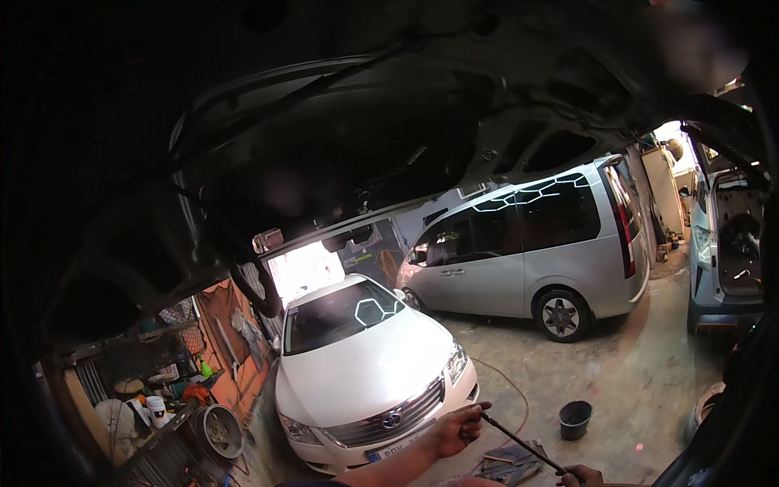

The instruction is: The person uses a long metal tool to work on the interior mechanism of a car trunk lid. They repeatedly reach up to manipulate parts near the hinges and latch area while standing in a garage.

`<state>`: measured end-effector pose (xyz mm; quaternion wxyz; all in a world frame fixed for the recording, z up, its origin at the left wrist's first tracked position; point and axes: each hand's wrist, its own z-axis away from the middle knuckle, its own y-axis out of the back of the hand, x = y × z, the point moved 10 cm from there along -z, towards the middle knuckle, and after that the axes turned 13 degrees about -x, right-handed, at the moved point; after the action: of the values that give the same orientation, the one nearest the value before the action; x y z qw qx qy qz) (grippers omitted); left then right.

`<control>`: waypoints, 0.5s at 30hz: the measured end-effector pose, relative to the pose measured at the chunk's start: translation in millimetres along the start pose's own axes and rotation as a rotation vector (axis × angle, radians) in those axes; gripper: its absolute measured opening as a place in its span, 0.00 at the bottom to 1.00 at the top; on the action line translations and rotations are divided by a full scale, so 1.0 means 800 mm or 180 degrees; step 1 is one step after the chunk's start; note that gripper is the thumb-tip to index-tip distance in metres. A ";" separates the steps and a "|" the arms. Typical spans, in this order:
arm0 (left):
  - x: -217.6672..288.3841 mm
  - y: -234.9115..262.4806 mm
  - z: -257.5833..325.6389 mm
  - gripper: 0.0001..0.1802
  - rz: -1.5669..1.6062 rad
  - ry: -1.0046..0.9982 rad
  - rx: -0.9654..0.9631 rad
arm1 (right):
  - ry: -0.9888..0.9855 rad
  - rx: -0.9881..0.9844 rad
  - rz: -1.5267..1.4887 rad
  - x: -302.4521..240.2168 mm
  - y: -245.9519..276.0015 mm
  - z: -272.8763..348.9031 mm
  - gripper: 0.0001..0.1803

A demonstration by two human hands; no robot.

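Note:
A thin dark rod (pixel 523 442) slants down to the right between my two hands; its exact kind does not show. My left hand (pixel 461 430) is closed, with curled fingers at the rod's upper end and the index finger pointing along past it. At the lower edge, my right hand (pixel 581 477) is wrapped round the rod's other end, and part of that hand is cut off. Behind my left hand stands a white sedan (pixel 365 357), its grille and hood facing me. A dark raised panel with ribs (pixel 324 146), like a car hood's underside, hangs overhead.
A silver van (pixel 519 252) stands behind the sedan. On the concrete floor are a black bucket (pixel 575 420), dark flat pieces (pixel 511 464) and a thin hose (pixel 519 385). A cluttered bench (pixel 154 438) with a wheel rim (pixel 219 432) lines the left. Another vehicle (pixel 704 252) stands at right.

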<state>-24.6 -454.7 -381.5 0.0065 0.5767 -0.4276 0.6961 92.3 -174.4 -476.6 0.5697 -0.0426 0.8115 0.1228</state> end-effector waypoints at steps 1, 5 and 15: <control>-0.001 -0.002 0.001 0.16 -0.0104 0.0087 -0.0048 | -0.0017 0.0020 0.0000 0.001 -0.002 0.003 0.15; 0.001 -0.014 0.002 0.18 -0.0349 0.0315 0.0111 | -0.0137 0.0081 -0.0238 -0.003 -0.005 0.016 0.15; 0.057 -0.085 -0.031 0.19 -0.1149 -0.0202 -0.0043 | -0.0170 -0.0128 -0.1281 -0.013 -0.062 0.006 0.16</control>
<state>-25.4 -418.6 -303.6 0.1216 0.6657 -0.3218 0.6622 110.3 -221.9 -475.8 0.6031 -0.2119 0.7686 0.0237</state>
